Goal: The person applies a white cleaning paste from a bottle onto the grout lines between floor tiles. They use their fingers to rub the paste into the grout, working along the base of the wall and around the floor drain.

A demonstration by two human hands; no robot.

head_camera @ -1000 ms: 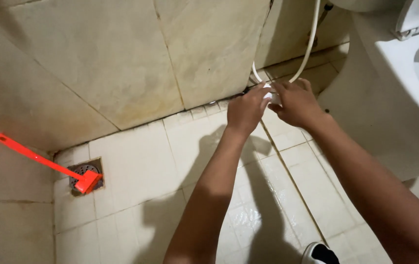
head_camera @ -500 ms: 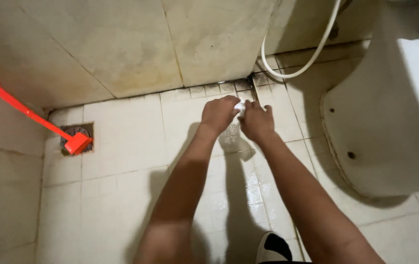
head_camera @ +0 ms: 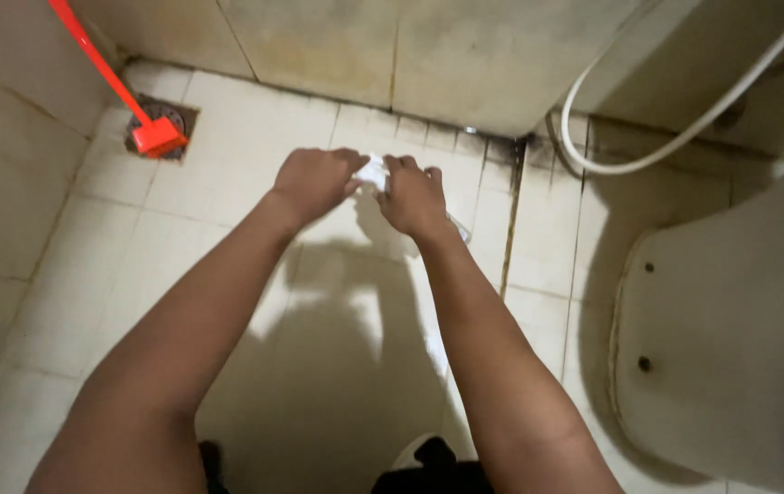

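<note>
White crumpled wad (head_camera: 373, 171), small and soft-looking, is pinched between fingers of left hand (head_camera: 312, 181) and right hand (head_camera: 413, 196).

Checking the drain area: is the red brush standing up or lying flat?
Leaning tilted: the red brush has its head on the floor drain, and its handle slants up toward the wall.

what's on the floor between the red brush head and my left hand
Nothing: the head view shows only bare white floor tiles between the red brush head and the left hand.

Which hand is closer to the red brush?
The left hand. It sits on the side of the red brush by the floor drain; the right hand is farther away.
</note>
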